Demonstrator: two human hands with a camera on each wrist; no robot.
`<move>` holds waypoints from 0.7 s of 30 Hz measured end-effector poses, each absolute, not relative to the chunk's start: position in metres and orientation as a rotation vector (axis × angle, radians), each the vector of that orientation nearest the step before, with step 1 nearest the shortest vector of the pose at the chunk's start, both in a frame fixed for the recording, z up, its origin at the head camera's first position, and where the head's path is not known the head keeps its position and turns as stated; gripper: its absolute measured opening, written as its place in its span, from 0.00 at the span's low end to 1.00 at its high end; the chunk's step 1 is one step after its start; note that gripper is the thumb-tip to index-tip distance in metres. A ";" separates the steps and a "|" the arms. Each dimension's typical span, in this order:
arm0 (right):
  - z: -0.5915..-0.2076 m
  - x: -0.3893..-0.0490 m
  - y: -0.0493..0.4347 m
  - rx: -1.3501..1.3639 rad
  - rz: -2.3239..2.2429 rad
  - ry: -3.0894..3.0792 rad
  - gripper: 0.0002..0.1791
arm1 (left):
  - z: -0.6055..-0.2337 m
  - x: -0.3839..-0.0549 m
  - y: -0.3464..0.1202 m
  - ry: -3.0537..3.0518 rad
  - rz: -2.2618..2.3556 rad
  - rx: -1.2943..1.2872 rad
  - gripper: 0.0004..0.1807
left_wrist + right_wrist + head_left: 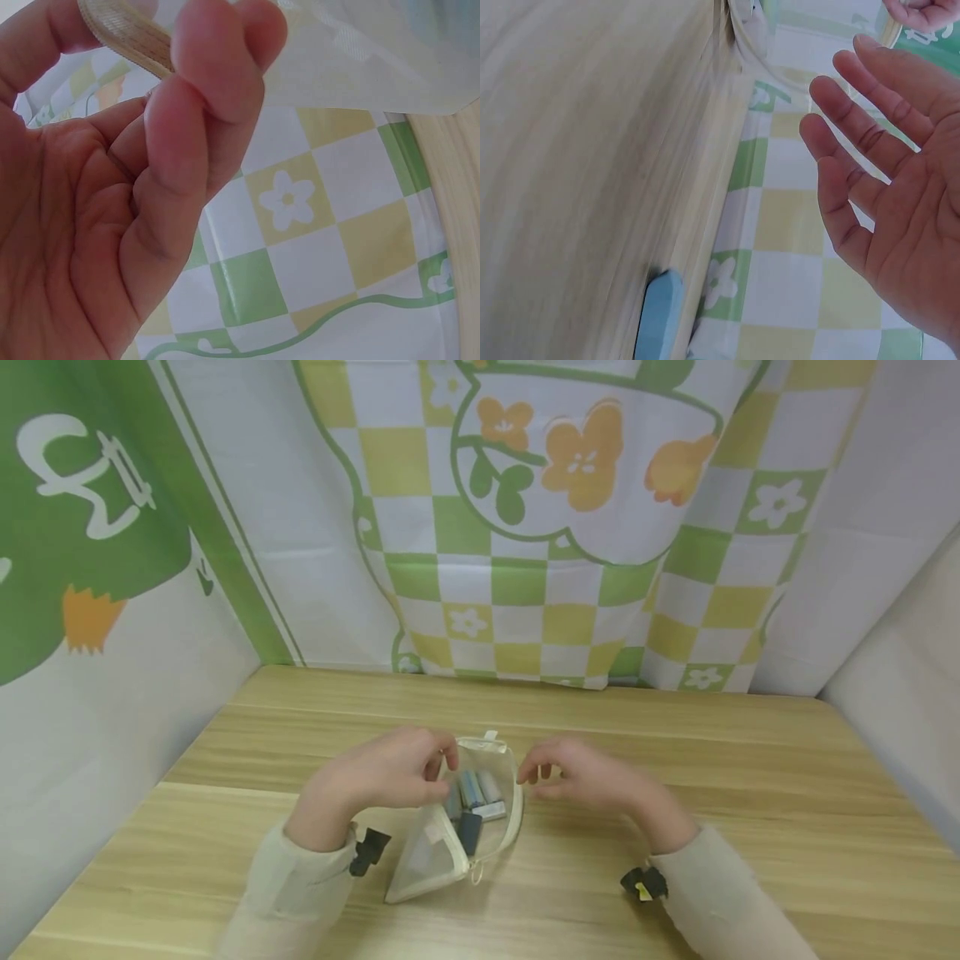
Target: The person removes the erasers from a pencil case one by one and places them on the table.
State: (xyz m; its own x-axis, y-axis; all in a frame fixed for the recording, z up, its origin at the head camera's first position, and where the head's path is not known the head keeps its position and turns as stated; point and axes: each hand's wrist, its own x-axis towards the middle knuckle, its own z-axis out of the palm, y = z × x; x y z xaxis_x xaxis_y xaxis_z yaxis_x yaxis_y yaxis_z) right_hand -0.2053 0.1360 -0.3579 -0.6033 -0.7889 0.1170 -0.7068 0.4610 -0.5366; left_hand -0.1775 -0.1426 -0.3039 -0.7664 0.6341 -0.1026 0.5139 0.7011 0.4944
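Observation:
A see-through cream mesh zip pouch (423, 870) stands unzipped on the table, its mouth facing up. Inside lie several small blocks: a dark one (469, 833), a white one (490, 812) and some bluish ones (471, 788). My left hand (397, 770) is at the pouch's left rim; in the left wrist view its thumb and curled fingers grip the zipper edge (129, 36). Just beyond the right rim is my right hand (585, 774), fingers loosely bent and holding nothing. The right wrist view shows its palm and spread fingers (862, 127) apart from the pouch.
The wooden table (712, 777) reaches back to a checked, flowered cloth (517, 581). A green and white cloth (97, 552) hangs at the left. In the right wrist view, a light blue object (658, 319) shows on the wood.

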 end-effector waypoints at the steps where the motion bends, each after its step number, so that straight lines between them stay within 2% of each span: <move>1: -0.357 -0.204 0.134 -1.315 -0.834 2.547 0.08 | -0.304 -0.177 -0.143 2.646 0.651 0.912 0.14; 14: -0.363 -0.198 0.107 -1.273 -0.840 2.479 0.10 | -0.304 -0.177 -0.143 2.641 0.646 0.913 0.14; 21: -0.362 -0.198 0.094 -1.337 -0.816 2.460 0.09 | -0.304 -0.177 -0.144 2.639 0.661 0.910 0.15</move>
